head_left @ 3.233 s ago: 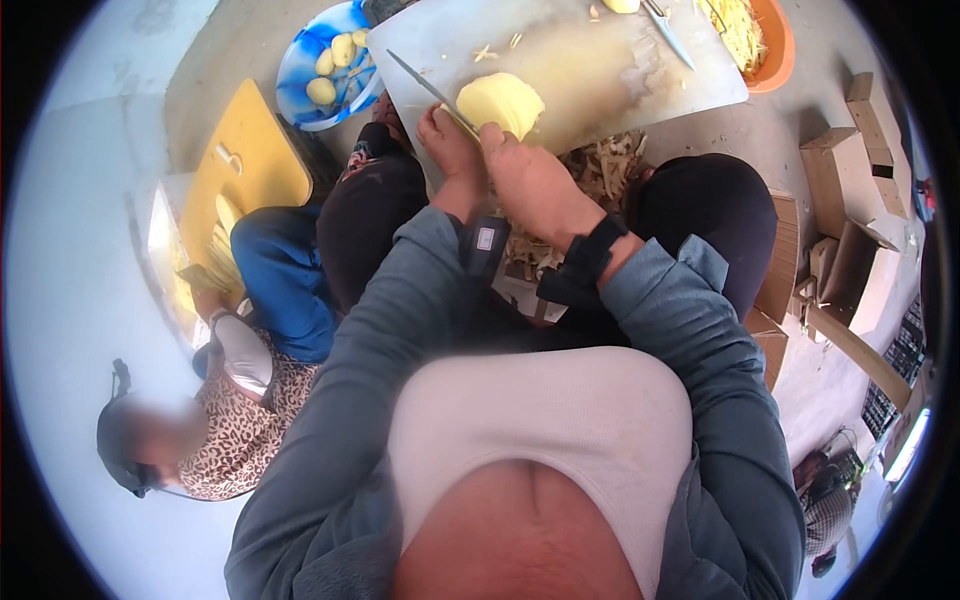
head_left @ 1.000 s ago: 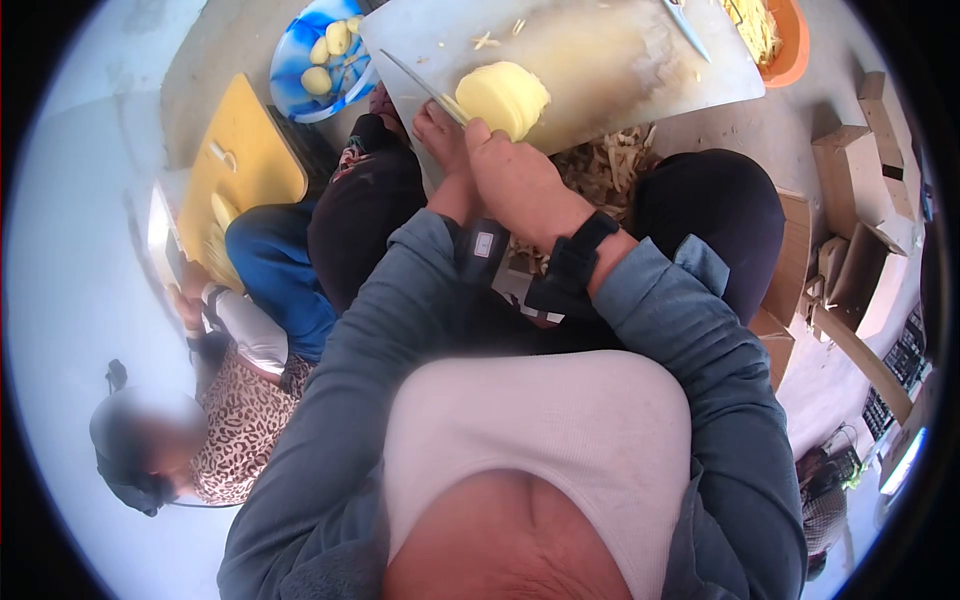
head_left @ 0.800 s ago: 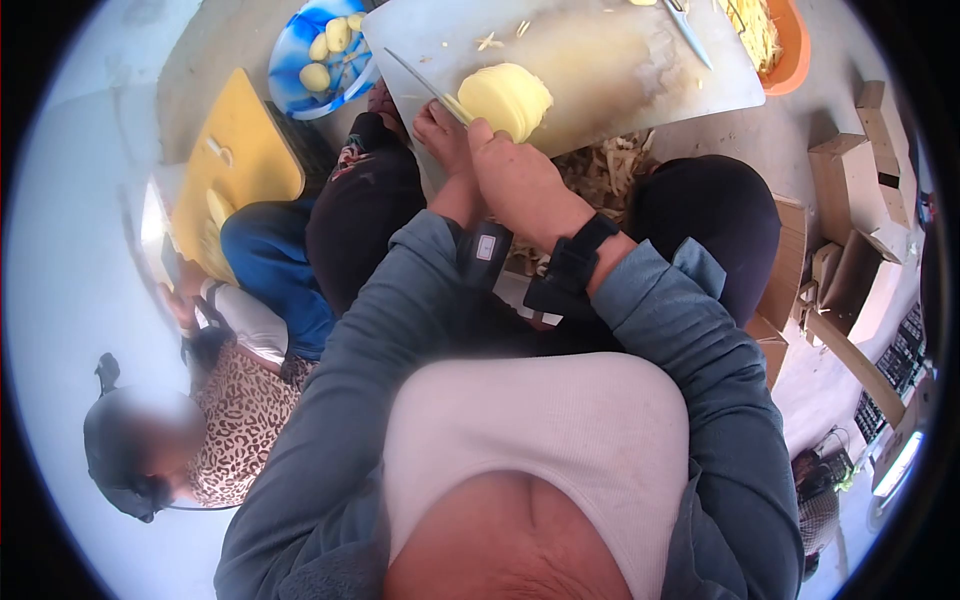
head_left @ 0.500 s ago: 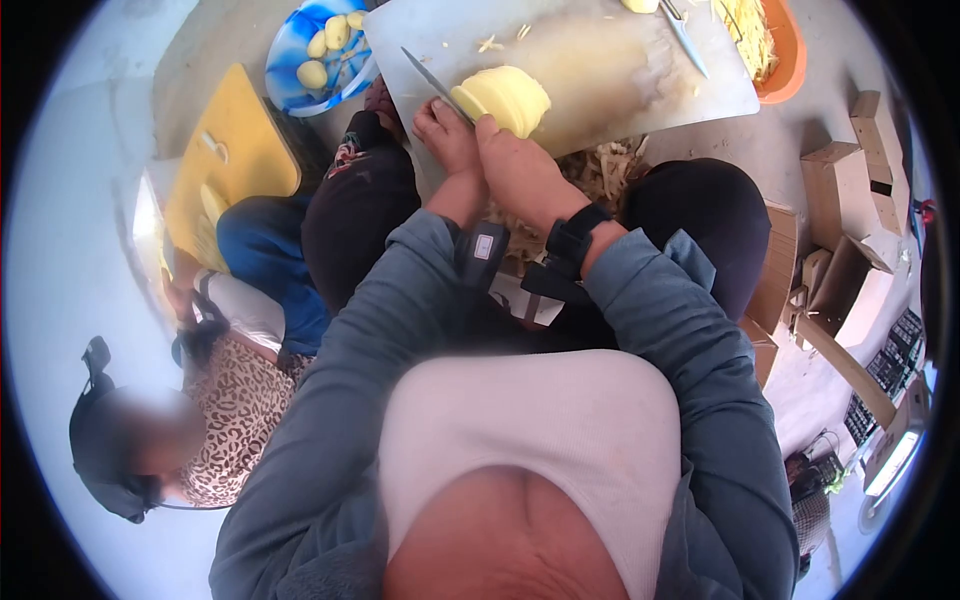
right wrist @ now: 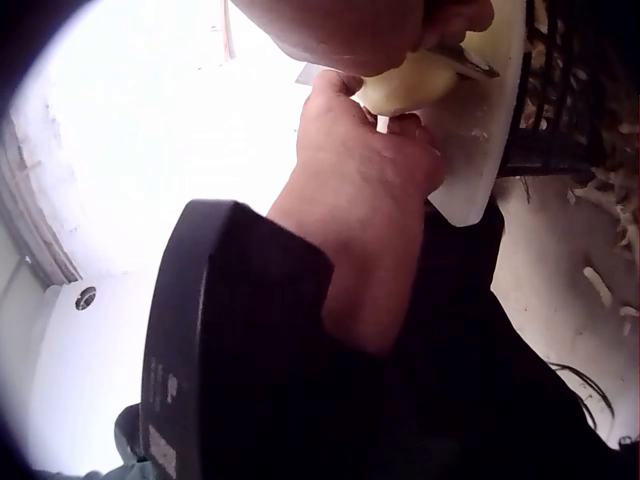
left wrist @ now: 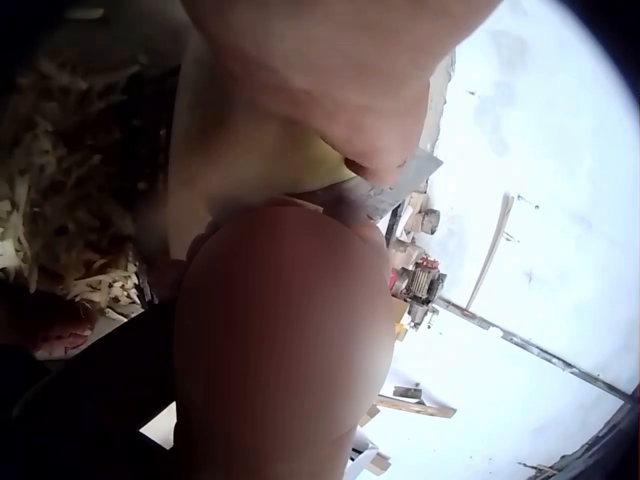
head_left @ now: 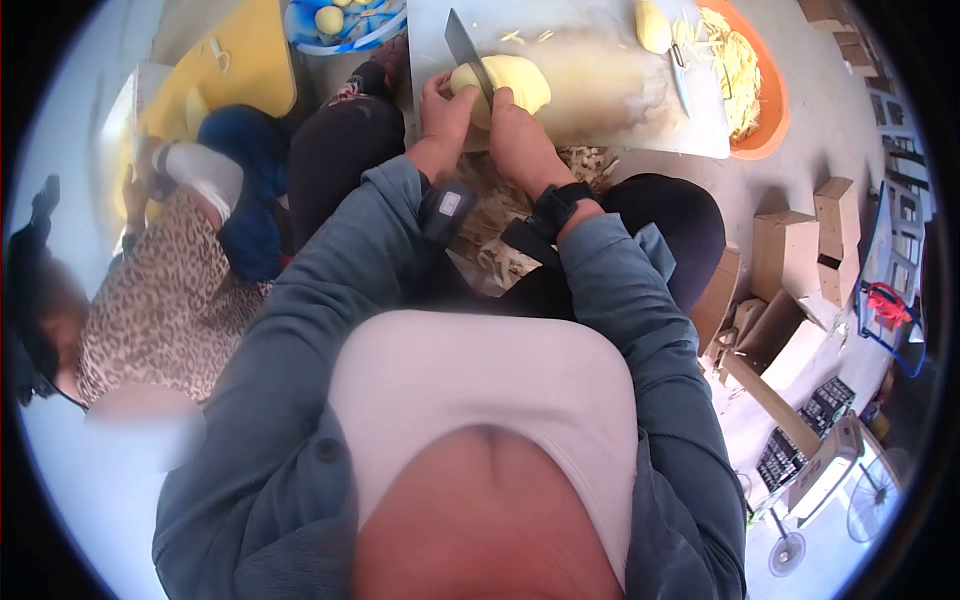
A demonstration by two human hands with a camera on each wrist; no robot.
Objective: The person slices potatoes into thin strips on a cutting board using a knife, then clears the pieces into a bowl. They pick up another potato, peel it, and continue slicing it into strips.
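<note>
In the head view, a peeled yellow potato with cut slices lies at the near edge of the white cutting board. The right hand grips the knife, whose broad blade stands across the potato. At the potato's left end, the left hand holds it between thumb and fingers, close beside the blade. The right wrist view shows the left hand curled at the potato. Part of the blade shows in the left wrist view; the hands hide the cut.
Another potato and a small knife lie on the board. An orange bowl of cut strips is at right, a blue-white bowl at upper left. Peelings lie below; cardboard boxes at right. A person sits at left.
The head view has shifted. The blade has moved from the potato's left end to farther across it and stands steeper. The left hand's thumb and fingers have spread around the potato's end.
</note>
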